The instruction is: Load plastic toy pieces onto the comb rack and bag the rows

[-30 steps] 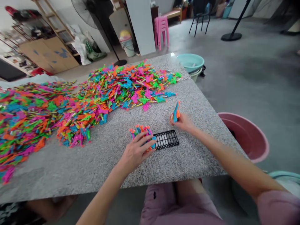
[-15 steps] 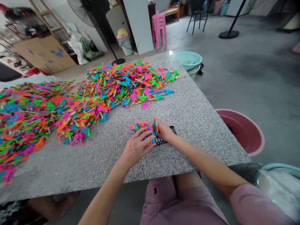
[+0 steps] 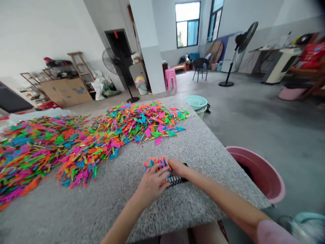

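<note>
A black grid tray [image 3: 178,180] lies near the front of the speckled stone table, with a row of small bright plastic toys [image 3: 154,162] standing upright in its left part. My left hand [image 3: 151,182] lies over the near side of that row, fingers stretched and apart, touching the toys. My right hand [image 3: 177,167] is at the right end of the row, above the tray, its fingers closed at an orange and blue plastic toy [image 3: 169,168]. The fingertips are partly hidden. A big heap of similar toys [image 3: 142,118], pink, green, orange and blue, spreads over the far and left table.
The speckled table [image 3: 208,159] has its right edge beside a pink tub [image 3: 278,179] on the floor. A light blue basin [image 3: 195,101] stands past the far right corner. Pink stools [image 3: 170,78] and standing fans [image 3: 230,67] are farther back.
The view has tilted up, showing more of the room. My right hand has brought the orange and blue toy down against the row's right end. My left hand keeps its place on the row.
</note>
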`<state>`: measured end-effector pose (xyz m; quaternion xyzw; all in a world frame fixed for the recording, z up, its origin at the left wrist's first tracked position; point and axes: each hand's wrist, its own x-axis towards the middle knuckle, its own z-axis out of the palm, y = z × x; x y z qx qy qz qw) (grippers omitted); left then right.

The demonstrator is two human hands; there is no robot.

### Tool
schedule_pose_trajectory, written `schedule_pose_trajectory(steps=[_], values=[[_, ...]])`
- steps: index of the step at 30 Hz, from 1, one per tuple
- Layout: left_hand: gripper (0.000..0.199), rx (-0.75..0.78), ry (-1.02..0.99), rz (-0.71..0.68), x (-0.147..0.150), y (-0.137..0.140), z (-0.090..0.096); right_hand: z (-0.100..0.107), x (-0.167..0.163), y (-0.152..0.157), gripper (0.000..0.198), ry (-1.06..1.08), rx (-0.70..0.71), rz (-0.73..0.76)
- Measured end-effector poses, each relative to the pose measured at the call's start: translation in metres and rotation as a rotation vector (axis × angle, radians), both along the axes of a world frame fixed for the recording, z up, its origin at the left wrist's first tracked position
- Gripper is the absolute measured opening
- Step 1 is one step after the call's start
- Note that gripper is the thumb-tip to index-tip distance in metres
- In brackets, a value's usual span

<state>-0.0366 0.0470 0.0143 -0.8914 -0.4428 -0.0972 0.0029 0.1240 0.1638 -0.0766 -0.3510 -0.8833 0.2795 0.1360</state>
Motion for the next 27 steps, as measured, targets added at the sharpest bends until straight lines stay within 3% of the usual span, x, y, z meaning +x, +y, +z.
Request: schedule_pose_trajectory(steps=[2,4,6,10,14,17,19,21,24,27], values=[[0.027,-0.015,-0.015,0.025,-0.001,-0.003,-0.003,0.003,0.013,0.033,0.044,-0.057,0.039,-0.127],[0.026,-0.033,-0.035,0.040,-0.002,-0.004,-0.007,0.006,0.024,0.078,0.058,-0.122,0.104,-0.386],[0.025,-0.049,-0.062,0.050,-0.003,-0.003,-0.011,0.006,0.026,0.123,0.068,-0.161,0.136,-0.541],[0.027,-0.066,-0.086,0.037,-0.006,0.001,-0.014,-0.010,0.021,0.172,0.067,-0.285,0.117,-0.465],[0.022,-0.066,-0.099,0.009,-0.007,0.004,-0.014,-0.035,0.052,0.161,0.053,-0.283,0.165,-0.252],[0.019,-0.080,-0.138,-0.002,-0.007,0.005,-0.013,-0.041,0.096,0.133,0.057,-0.264,0.200,-0.174],[0.017,-0.092,-0.161,-0.016,-0.007,0.006,-0.011,-0.037,0.116,0.109,0.060,-0.271,0.233,-0.259],[0.014,-0.107,-0.169,-0.034,-0.007,0.005,-0.009,-0.029,0.120,0.085,0.052,-0.271,0.240,-0.437],[0.015,-0.115,-0.160,-0.026,-0.006,0.002,-0.007,-0.013,0.090,0.058,0.041,-0.254,0.158,-0.680],[0.017,-0.098,-0.138,0.002,-0.004,-0.001,-0.007,-0.001,0.046,0.050,0.057,-0.239,0.086,-0.741]])
